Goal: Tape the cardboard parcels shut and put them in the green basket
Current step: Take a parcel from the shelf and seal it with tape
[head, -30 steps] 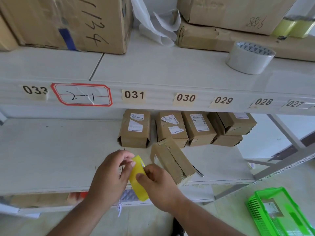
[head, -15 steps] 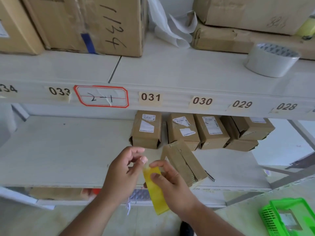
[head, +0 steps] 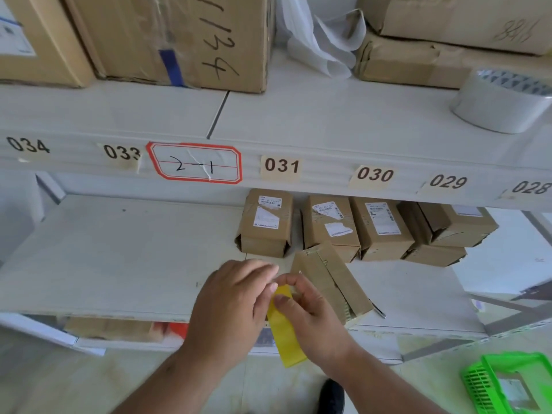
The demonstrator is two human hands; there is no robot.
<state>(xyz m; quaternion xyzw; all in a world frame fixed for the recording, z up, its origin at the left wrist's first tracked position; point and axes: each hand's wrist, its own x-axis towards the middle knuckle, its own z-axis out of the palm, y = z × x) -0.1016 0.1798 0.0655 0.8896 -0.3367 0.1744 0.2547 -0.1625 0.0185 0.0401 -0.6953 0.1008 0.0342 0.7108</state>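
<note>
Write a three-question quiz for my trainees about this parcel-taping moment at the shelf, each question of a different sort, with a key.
1. True or false: both hands hold the yellow tape strip.
2. The tilted parcel lies nearest which shelf label? A 034, B 031, C 028.
3. Where is the green basket?

Key:
1. True: the left hand and right hand pinch its top end.
2. B.
3. On the floor, lower right, below the shelf.

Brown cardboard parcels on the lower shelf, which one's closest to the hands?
The brown cardboard parcel lying askew at the shelf's front edge, beside the right hand; the others sit further back.
</note>
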